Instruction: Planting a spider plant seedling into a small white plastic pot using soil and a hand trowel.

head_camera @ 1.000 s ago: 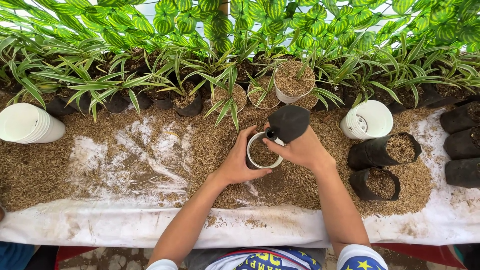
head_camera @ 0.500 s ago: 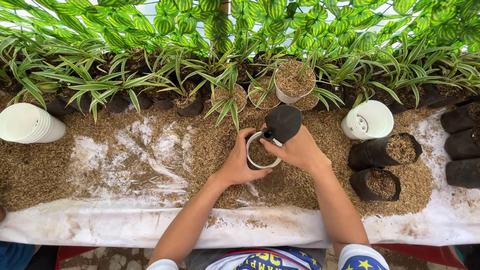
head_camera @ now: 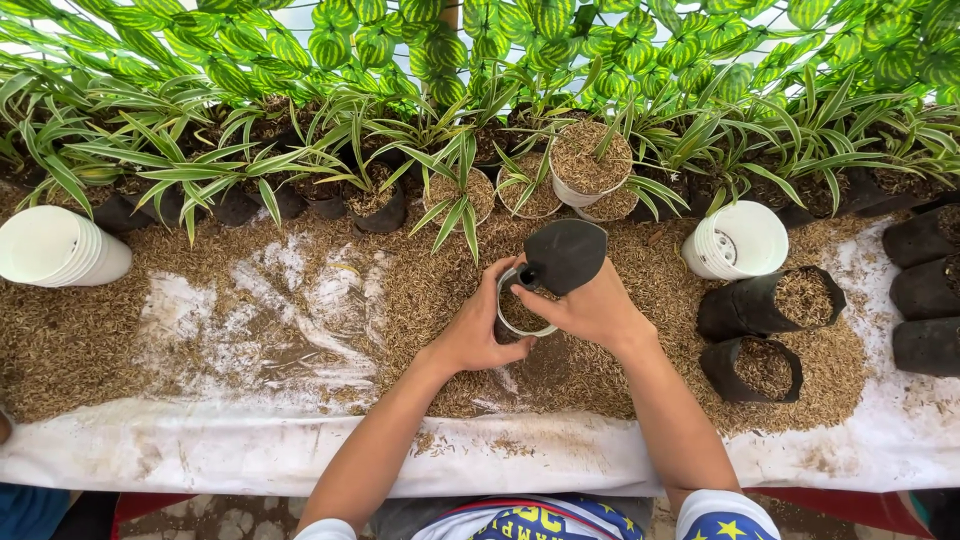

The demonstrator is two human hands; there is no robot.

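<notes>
Gripping one white pot (head_camera: 522,305), the left hand (head_camera: 478,328) is closed; one black trowel (head_camera: 563,254) is clasped by the right hand (head_camera: 595,308). Two white pot stacks (head_camera: 738,238) are counted at the bench's edges.

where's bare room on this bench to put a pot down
Freest: the whitish patch between the white pot stack and the left hand. Crowded: the plant row behind, and the black bags right of the right hand.

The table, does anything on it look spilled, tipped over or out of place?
Yes. Loose husks cover most of the white sheet instead of sitting in pots. Two stacks of white pots lie on their sides, and the black bags slump, mouths tilted. The white pot between the left hand and right hand stands upright.
</notes>
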